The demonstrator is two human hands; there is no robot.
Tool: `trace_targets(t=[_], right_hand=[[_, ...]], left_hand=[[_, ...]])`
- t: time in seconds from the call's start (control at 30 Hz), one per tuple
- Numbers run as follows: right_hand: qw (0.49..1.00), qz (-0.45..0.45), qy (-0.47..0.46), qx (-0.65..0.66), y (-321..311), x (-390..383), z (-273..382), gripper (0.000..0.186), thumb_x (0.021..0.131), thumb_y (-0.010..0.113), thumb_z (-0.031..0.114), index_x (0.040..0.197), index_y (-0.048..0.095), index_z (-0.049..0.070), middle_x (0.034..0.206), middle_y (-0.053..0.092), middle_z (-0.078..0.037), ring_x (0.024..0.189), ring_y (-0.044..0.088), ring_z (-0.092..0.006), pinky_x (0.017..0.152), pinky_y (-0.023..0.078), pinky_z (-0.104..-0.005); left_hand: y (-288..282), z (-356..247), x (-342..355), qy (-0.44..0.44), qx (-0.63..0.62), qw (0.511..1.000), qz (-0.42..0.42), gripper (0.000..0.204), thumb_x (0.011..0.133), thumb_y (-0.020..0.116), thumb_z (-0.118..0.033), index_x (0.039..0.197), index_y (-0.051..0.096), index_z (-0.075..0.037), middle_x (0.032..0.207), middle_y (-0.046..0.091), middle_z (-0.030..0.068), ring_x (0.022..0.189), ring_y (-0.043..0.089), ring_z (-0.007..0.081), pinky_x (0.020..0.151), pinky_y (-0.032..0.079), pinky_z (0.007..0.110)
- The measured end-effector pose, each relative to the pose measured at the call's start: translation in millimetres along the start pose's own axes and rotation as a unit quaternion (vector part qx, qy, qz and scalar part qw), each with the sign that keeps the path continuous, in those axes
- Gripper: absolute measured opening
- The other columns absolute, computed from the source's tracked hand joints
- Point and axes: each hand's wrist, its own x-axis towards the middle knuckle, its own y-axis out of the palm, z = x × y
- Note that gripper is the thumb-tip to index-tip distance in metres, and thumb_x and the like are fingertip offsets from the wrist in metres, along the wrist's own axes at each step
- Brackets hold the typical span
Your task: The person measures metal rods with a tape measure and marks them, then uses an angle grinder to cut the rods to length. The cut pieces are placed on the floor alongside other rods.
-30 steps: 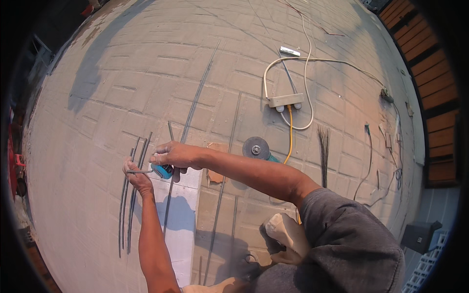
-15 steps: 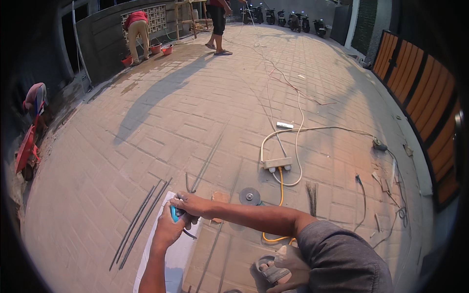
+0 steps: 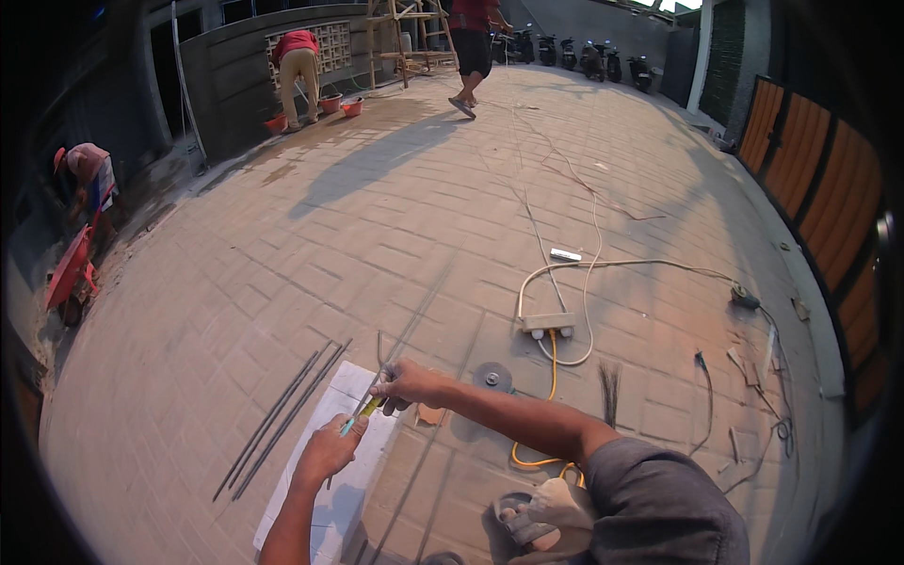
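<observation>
My left hand is closed around a small teal thing, most of it hidden by the fingers. A short yellow strip runs from it toward my right hand; together they look like a tape measure. My right hand pinches the strip's far end beside a thin dark steel rod, which passes along both hands. Both hands are over a long white block on the paving. Several dark steel rods lie side by side to its left. Beyond my right hand a bent rod sticks up.
An angle grinder's disc lies right of my hands. Farther out are a socket box with cables and a wire bundle. One person bends at the wall, another walks, a third is by a red wheelbarrow.
My hands have drawn slightly apart, and the yellow strip and rod now show between them. The walking person's legs have shifted. The whole view has swung a little left.
</observation>
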Motion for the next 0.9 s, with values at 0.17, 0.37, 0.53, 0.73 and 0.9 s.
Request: trace_targets(t=[0.17, 0.37, 0.53, 0.73, 0.9], right_hand=[[0.988, -0.132, -0.059, 0.061, -82, 3, 34, 0.022, 0.09, 0.075, 0.014, 0.096, 0.058, 0.001, 0.075, 0.068, -0.011, 0.058, 0.067, -0.0144, 0.044, 0.045, -0.0226], [0.926, -0.344, -0.114, 0.111, -205, 29, 13, 0.054, 0.087, 0.078, 0.016, 0.124, 0.051, -0.012, 0.085, 0.067, -0.011, 0.064, 0.063, -0.0118, 0.053, 0.047, -0.0255], [0.946, -0.279, 0.002, 0.166, -172, 22, -17, 0.05, 0.098, 0.061, 0.03, 0.133, 0.047, -0.002, 0.094, 0.068, -0.017, 0.067, 0.067, -0.0189, 0.058, 0.049, -0.029], [0.965, -0.217, 0.081, 0.12, -157, 32, -40, 0.048, 0.098, 0.06, 0.039, 0.122, 0.056, -0.002, 0.098, 0.069, -0.013, 0.075, 0.067, -0.019, 0.062, 0.046, -0.033], [0.959, -0.245, 0.05, 0.131, -102, 92, -34, 0.038, 0.097, 0.062, 0.033, 0.106, 0.059, -0.004, 0.088, 0.067, -0.018, 0.058, 0.062, -0.0168, 0.045, 0.039, -0.0297]], left_hand=[[-16, 84, -8, -0.042, 0.098, 0.994, -0.01, 0.043, 0.092, 0.05, -0.034, 0.111, 0.061, 0.003, 0.086, 0.07, 0.0165, 0.078, 0.069, 0.0245, 0.074, 0.053, 0.038], [0, 140, -23, -0.119, -0.148, 0.977, 0.1, 0.024, 0.093, 0.056, -0.023, 0.092, 0.066, -0.001, 0.077, 0.069, 0.0093, 0.063, 0.064, 0.0135, 0.055, 0.048, 0.028], [4, 135, 25, -0.115, -0.079, 0.99, 0.016, 0.029, 0.094, 0.055, -0.026, 0.086, 0.066, -0.001, 0.069, 0.065, 0.0081, 0.055, 0.061, 0.014, 0.049, 0.045, 0.03], [6, 49, 146, -0.021, 0.011, 0.998, -0.065, 0.04, 0.088, 0.047, -0.031, 0.099, 0.069, 0.002, 0.088, 0.071, 0.0244, 0.082, 0.072, 0.0371, 0.08, 0.053, 0.045], [27, -3, 237, 0.054, 0.196, 0.976, -0.077, 0.045, 0.087, 0.047, -0.03, 0.11, 0.07, 0.001, 0.113, 0.067, 0.0304, 0.111, 0.064, 0.0452, 0.097, 0.049, 0.049]])
